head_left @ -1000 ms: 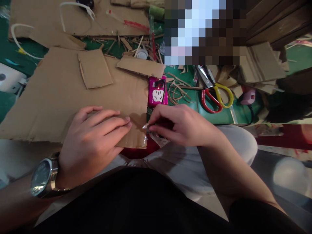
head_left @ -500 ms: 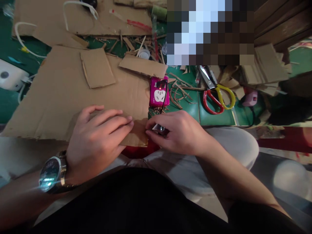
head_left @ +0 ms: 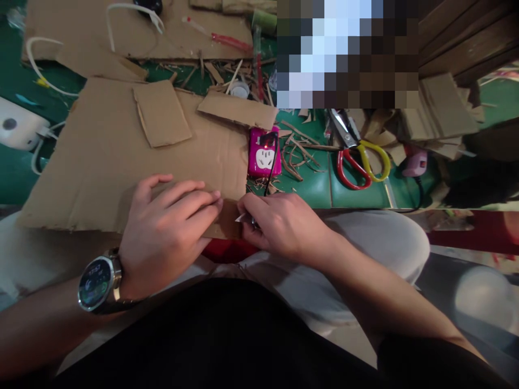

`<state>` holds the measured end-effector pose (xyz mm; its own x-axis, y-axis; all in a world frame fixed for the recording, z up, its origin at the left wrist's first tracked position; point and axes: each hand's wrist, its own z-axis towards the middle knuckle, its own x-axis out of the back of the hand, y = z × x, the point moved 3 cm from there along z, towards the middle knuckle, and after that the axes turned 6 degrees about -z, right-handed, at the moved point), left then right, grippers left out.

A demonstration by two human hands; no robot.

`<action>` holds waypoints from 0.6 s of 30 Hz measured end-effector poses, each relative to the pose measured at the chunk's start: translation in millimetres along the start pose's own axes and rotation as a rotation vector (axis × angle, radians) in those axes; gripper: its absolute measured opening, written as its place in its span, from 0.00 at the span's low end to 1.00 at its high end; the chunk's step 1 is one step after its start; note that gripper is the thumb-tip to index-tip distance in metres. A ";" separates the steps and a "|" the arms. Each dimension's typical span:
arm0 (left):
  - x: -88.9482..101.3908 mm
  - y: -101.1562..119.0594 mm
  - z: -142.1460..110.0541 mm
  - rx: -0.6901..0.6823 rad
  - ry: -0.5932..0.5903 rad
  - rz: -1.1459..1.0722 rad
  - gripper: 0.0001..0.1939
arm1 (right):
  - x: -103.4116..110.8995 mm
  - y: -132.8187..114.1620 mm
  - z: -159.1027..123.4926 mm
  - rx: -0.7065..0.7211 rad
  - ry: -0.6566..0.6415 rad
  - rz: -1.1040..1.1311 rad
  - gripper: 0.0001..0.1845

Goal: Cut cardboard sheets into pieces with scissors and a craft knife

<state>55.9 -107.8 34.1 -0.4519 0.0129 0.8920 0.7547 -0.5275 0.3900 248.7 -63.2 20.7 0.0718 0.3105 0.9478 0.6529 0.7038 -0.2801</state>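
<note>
A large brown cardboard sheet (head_left: pixel 101 156) lies on the green table and juts past its front edge. Flat on the sheet rests my left hand (head_left: pixel 170 221), fingers stretched and slightly apart, a watch (head_left: pixel 97 283) on its wrist. My right hand (head_left: pixel 275 224) is closed around a utility knife (head_left: pixel 243 218); most of the knife is hidden inside the fist. Its pointed blade shows over the sheet's near right corner, though whether it touches the cardboard I cannot tell. A smaller cardboard piece (head_left: pixel 162 114) and a cardboard strip (head_left: pixel 239 109) lie on top of the sheet.
Just beyond my right hand is a pink power socket (head_left: pixel 265 156) with a black cord. Scissors (head_left: pixel 352 156) with red and yellow handles lie to the right, among cardboard scraps (head_left: pixel 298 154). A white device (head_left: pixel 20 124) with cables stands at the left.
My right hand has moved left with the utility knife, bringing the blade over the cardboard corner. The sheet's left end and my left wrist have shifted slightly.
</note>
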 end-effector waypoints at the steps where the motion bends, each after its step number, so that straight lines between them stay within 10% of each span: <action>1: 0.0 -0.1 0.3 0.003 -0.004 -0.004 0.17 | 0.6 -1.2 -1.5 0.012 0.008 0.017 0.10; 11: 0.4 -2.5 1.1 0.029 -0.017 -0.041 0.22 | 31.3 19.7 -16.6 -0.043 0.171 0.342 0.04; 18: 0.1 -2.7 0.6 0.029 -0.027 -0.016 0.20 | 14.1 17.3 -11.7 -0.021 0.072 0.259 0.06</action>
<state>54.1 -105.8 33.3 -0.4510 0.0439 0.8914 0.7616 -0.5018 0.4101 269.9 -54.1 30.9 0.2920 0.4316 0.8535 0.6211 0.5930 -0.5124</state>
